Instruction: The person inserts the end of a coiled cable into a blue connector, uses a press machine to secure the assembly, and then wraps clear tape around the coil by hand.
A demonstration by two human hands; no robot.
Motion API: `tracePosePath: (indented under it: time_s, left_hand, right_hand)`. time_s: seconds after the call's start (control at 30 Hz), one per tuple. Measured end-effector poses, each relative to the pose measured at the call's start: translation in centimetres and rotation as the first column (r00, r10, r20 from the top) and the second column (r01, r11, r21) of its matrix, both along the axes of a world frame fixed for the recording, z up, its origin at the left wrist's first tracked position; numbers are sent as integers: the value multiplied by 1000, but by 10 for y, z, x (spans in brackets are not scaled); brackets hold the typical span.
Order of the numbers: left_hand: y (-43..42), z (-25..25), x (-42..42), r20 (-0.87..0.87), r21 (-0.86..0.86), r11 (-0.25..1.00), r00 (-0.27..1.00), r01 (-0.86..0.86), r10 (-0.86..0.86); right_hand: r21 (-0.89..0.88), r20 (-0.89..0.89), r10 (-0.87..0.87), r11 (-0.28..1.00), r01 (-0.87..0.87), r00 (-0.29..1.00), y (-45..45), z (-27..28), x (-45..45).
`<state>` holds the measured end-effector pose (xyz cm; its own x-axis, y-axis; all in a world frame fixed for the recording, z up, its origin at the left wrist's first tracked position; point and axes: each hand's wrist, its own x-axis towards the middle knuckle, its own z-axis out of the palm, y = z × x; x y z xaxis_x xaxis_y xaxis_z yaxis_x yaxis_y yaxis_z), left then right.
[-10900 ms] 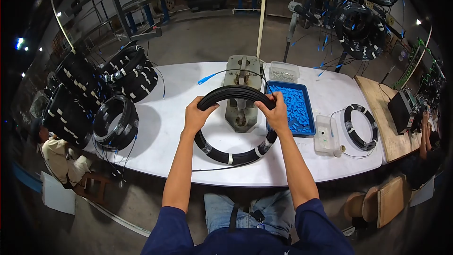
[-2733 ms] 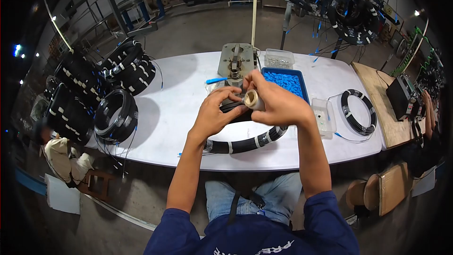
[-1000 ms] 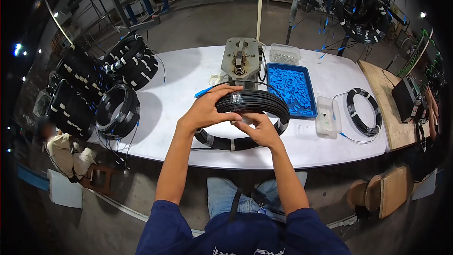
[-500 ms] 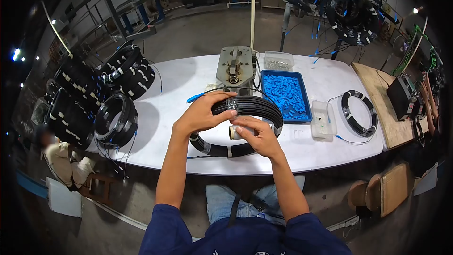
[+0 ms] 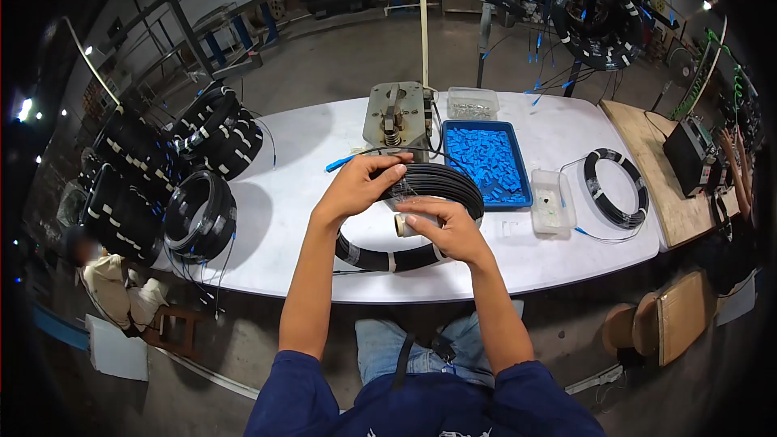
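Note:
A coil of black cable [image 5: 453, 184] stands tilted on the white table in front of me, its near part on the tabletop. My left hand [image 5: 358, 186] grips the coil's upper left side, thumb over the strands and fingers behind. In my right hand [image 5: 445, 228] is a roll of clear film [image 5: 401, 225], its tan core end facing left, inside the ring of the coil. Clear film shows on the strands between both hands. One cable end with a blue connector [image 5: 337, 164] sticks out left beyond my left hand.
Behind the coil stands a metal press-like device [image 5: 392, 117]. A blue tray [image 5: 528, 186] of small blue parts and clear boxes [image 5: 472, 103] are right of it. Finished-looking coils [image 5: 200, 214] are piled left; another coil [image 5: 617, 192] lies right. A person [image 5: 105, 275] sits far left.
My left hand's thumb has shifted up along the coil, and the hand sits slightly further right. The right hand stays with the roll. The whole view has turned a little.

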<state>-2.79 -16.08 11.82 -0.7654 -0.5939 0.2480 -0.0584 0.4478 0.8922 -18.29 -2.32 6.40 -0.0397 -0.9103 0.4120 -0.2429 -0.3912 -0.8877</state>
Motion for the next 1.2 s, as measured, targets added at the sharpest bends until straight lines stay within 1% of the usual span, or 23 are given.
tracePosePath:
  time_s: [0.03,0.1,0.13,0.2,0.23,0.3,0.33,0.37,0.43,0.5,0.57,0.6,0.7,0.77,0.83,0.87,0.93,0.97,1.03,1.07,1.13,1.17,1.2]
  left_hand:
    - [-1,-1,2,5,-3,1000,1000,0,0]
    - [-1,0,3,11,-9,993,992,-122,122]
    - [0,1,4,15,-12,993,993,-118,118]
    - [4,8,6,95,18,973,969,-231,229]
    - [5,10,6,98,18,973,969,-228,225]
    - [6,17,5,140,-101,964,955,-248,260]
    - [8,22,4,212,-144,955,935,-258,284]
    - [11,26,3,210,-141,955,935,-260,286]
    - [16,32,1,205,-120,969,950,-216,237]
    - [13,23,-2,194,-124,971,954,-206,227]
    - [10,7,-6,-5,-244,948,977,-206,211]
    - [15,9,-7,-39,-249,927,959,-281,280]
    - [11,1,-4,-82,-203,945,966,-255,244]
    - [12,3,0,-49,-199,941,962,-274,270]
    - [9,-1,1,-31,-154,945,957,-290,288]
    - [6,-3,0,-32,-156,945,957,-289,287]
    - [3,-7,1,-113,-145,951,959,-273,259]
    - [1,-8,2,-111,-144,951,959,-274,259]
    - [-1,-8,3,-70,-125,971,978,-204,196]
    - [-1,-7,5,-67,-125,972,979,-201,194]
    - [0,2,9,139,45,997,989,-57,50]
    - [3,7,10,139,43,998,989,-55,48]
    - [7,11,12,119,-26,1000,993,-3,6]
  right_hand:
    - [-3,5,0,1000,0,1000,1,0,-1]
    - [25,89,7,1000,-9,996,5,0,-3]
    - [23,92,4,1000,-6,996,6,2,-3]
    - [77,137,28,996,-39,990,8,5,-3]
    - [77,140,25,996,-36,990,8,4,-2]
    - [87,85,47,995,-55,995,6,2,2]
    - [74,64,51,996,-56,997,4,0,4]
    - [75,61,53,995,-58,997,3,-2,7]
    - [50,86,82,995,-86,993,3,-4,13]
    - [55,106,85,994,-91,991,3,-4,16]
    - [63,91,78,994,-84,993,3,-1,16]
    - [63,89,77,995,-83,993,2,-3,15]
    - [42,95,49,998,-53,994,0,-7,13]
    - [46,120,9,999,-14,993,0,-5,14]
    - [53,136,2,999,-10,991,-1,-7,14]
    - [56,137,18,998,-26,990,-1,-5,14]
    - [60,142,34,997,-43,989,-1,-6,16]
    - [66,143,41,997,-51,989,-2,-6,17]
    - [75,144,48,995,-59,988,-3,-7,18]
    - [76,132,41,996,-51,990,-5,-9,18]
    - [76,124,28,996,-38,992,-5,-11,20]
    - [93,153,19,995,-33,988,-5,-11,21]
    - [109,181,10,994,-30,984,-5,-11,21]
